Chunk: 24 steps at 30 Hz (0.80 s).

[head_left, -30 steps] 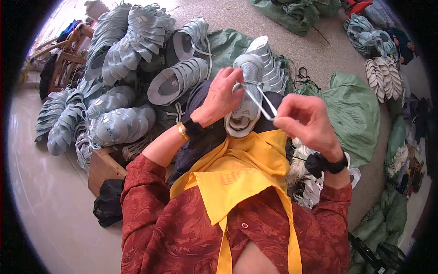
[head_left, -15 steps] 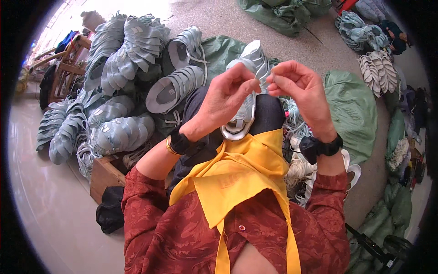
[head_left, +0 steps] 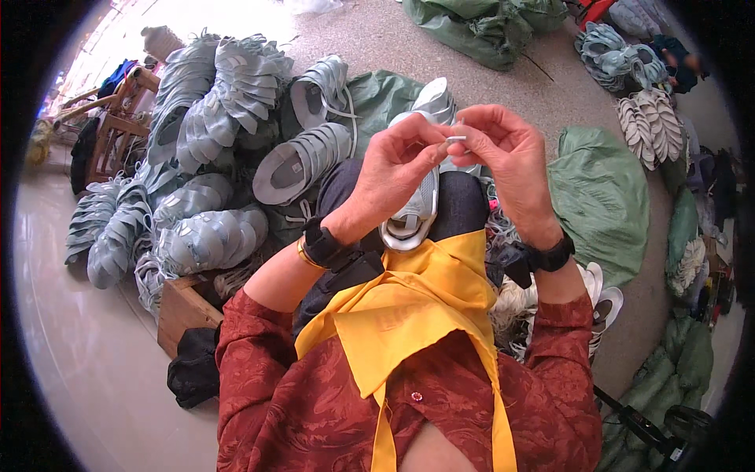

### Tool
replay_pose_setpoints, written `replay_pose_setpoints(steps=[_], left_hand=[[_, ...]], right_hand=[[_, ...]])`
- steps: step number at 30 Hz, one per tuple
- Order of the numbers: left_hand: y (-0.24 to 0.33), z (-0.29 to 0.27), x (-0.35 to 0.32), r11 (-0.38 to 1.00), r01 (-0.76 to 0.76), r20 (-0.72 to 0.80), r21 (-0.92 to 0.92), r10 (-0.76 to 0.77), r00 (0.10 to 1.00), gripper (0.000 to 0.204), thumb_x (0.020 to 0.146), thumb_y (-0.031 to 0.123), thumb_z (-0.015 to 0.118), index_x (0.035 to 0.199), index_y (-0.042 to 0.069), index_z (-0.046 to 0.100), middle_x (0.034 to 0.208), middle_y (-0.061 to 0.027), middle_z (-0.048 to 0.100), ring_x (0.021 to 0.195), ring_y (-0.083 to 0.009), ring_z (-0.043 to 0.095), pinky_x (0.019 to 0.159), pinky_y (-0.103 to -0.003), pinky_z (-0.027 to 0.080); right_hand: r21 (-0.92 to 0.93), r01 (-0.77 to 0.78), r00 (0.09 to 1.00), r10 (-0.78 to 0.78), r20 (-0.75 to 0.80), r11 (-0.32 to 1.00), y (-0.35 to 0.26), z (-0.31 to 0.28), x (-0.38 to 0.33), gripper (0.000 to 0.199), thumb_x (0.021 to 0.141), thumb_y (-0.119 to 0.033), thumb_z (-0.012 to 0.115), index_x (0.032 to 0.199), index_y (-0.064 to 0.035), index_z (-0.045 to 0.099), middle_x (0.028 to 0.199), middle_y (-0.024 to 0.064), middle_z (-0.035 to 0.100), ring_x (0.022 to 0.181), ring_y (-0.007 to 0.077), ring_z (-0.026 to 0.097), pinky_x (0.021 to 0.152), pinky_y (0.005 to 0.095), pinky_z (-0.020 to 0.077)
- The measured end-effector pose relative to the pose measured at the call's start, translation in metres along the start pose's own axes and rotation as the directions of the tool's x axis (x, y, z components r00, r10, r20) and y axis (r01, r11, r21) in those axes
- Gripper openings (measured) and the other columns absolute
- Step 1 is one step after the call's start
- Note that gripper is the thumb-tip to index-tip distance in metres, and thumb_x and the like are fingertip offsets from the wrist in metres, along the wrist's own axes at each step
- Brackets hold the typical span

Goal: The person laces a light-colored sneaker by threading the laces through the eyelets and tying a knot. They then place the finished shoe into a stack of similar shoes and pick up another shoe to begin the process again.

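A pale grey-and-white shoe [head_left: 417, 206] rests on my lap, between my dark-trousered legs, its far part covered by my hands. Above it, my left hand [head_left: 403, 161] pinches a white shoelace [head_left: 456, 138] between thumb and index finger. My right hand [head_left: 503, 161] meets it from the other side, thumb and fingers closed on the same lace. Only a short bit of the lace shows between the fingertips; the rest is hidden. Just beyond my hands, a white shoe part [head_left: 434, 98] pokes up.
Piles of light blue-grey shoe uppers [head_left: 236, 102] lie at left, with a stack of nested uppers [head_left: 303, 161] nearer me. A wooden box [head_left: 185, 311] stands by my left elbow. Green sacks [head_left: 598, 204] lie at right and ahead. White shoes [head_left: 602, 303] sit by my right forearm.
My hands have come closer together, and a short white piece of lace now shows between the fingertips. My right hand has shifted slightly left. The shoe stays on my lap.
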<state>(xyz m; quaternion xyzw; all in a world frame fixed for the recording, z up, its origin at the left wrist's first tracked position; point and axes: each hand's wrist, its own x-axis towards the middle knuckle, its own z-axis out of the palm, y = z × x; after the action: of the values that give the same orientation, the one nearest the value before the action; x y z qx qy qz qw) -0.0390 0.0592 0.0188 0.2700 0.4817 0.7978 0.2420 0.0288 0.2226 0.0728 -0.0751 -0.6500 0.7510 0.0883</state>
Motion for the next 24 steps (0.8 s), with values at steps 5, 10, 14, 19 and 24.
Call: replay_pose_setpoints(steps=[5,10,14,19,24], left_hand=[[0.001,-0.009,0.001,0.945,0.230,0.001,-0.234,-0.236,0.972,0.004,0.095,0.006,0.070,0.096,0.005,0.066,0.095,-0.0036,0.072,0.085,-0.0047,0.058,0.077,-0.021,0.047],[0.003,-0.010,0.003,0.912,0.242,-0.024,-0.330,-0.264,0.964,0.006,0.098,0.010,0.068,0.097,0.004,0.068,0.098,-0.0044,0.072,0.079,-0.0072,0.057,0.074,-0.022,0.047],[0.005,-0.006,0.004,0.912,0.244,-0.068,-0.329,-0.281,0.957,0.008,0.092,0.010,0.075,0.093,0.005,0.069,0.094,-0.0041,0.073,0.078,-0.0064,0.057,0.073,-0.022,0.045],[-0.004,-0.009,0.002,0.945,0.226,-0.064,-0.235,-0.247,0.967,0.009,0.094,0.011,0.074,0.092,0.004,0.068,0.089,-0.0008,0.070,0.078,-0.0055,0.059,0.072,-0.022,0.046],[-0.007,-0.012,-0.003,0.986,0.163,-0.060,0.037,-0.161,0.985,0.010,0.096,0.014,0.072,0.096,0.004,0.068,0.094,0.0002,0.068,0.083,-0.0039,0.058,0.075,-0.022,0.047]], right_hand=[[0.031,0.001,0.997,0.001,-0.071,1.000,0.005,-0.005,0.005,0.019,0.097,-0.013,0.069,0.110,0.0016,0.068,0.098,0.0102,0.075,0.077,0.0124,0.071,0.066,0.0249,0.0598],[-0.047,0.005,0.999,-0.007,-0.045,0.999,0.018,-0.012,0.003,0.022,0.098,-0.017,0.069,0.110,0.0009,0.071,0.095,0.0072,0.075,0.076,0.0106,0.069,0.067,0.0238,0.0575],[-0.149,0.005,1.000,-0.007,-0.012,0.989,0.022,-0.010,-0.001,0.022,0.096,-0.017,0.072,0.108,0.0010,0.073,0.094,0.0043,0.074,0.078,0.0082,0.068,0.069,0.0233,0.0570],[-0.215,0.036,0.999,-0.042,-0.026,0.976,0.025,-0.002,-0.002,0.018,0.094,-0.015,0.074,0.102,0.0005,0.075,0.091,0.0027,0.074,0.079,0.0063,0.067,0.068,0.0224,0.0563],[-0.297,0.033,0.999,-0.041,-0.022,0.954,0.033,-0.003,0.001,0.016,0.094,-0.016,0.074,0.098,-0.0002,0.074,0.086,0.0010,0.072,0.073,0.0044,0.064,0.063,0.0210,0.0538]])
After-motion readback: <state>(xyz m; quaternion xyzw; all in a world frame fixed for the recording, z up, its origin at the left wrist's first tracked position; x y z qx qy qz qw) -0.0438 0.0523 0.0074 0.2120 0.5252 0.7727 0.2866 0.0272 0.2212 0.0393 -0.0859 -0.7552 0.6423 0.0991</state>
